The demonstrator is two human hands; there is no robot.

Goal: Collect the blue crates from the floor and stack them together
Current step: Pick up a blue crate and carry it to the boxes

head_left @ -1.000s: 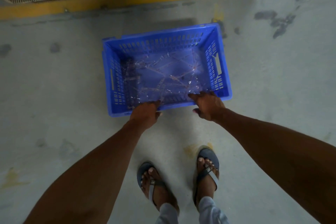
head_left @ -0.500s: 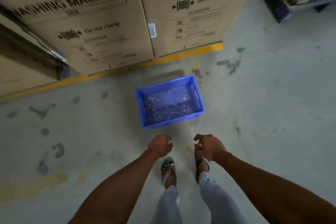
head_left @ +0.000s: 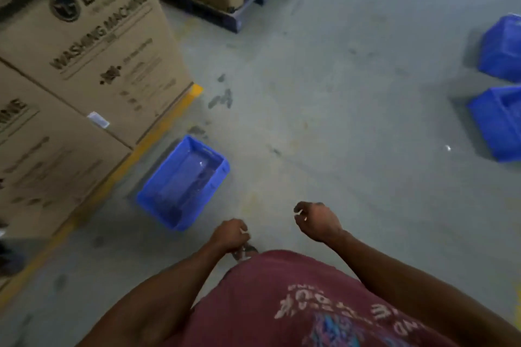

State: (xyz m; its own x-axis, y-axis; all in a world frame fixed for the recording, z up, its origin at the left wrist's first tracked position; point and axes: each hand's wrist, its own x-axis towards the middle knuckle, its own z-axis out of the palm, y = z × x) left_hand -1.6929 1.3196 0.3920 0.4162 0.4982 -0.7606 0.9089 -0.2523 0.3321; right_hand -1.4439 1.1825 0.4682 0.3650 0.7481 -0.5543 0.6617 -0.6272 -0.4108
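Note:
A blue crate (head_left: 158,196) with clear plastic film inside rests on the grey floor, left of centre, next to the yellow line. Two more blue crates sit at the right edge: one nearer (head_left: 500,124) and one farther back (head_left: 501,49), both partly cut off. My left hand (head_left: 229,235) hangs curled just right of and below the near crate, apart from it. My right hand (head_left: 317,221) is loosely curled over bare floor. Neither hand holds anything.
Tall cardboard washing machine boxes (head_left: 93,59) stand along the left behind a yellow floor line (head_left: 158,132). More boxes on a dark pallet (head_left: 225,13) stand at the back. Grey concrete floor (head_left: 338,110) stretches between the near crate and the two right crates.
Both hands have left the crate's near rim and pulled back as I stood up. The view has swung right, bringing two more crates into sight.

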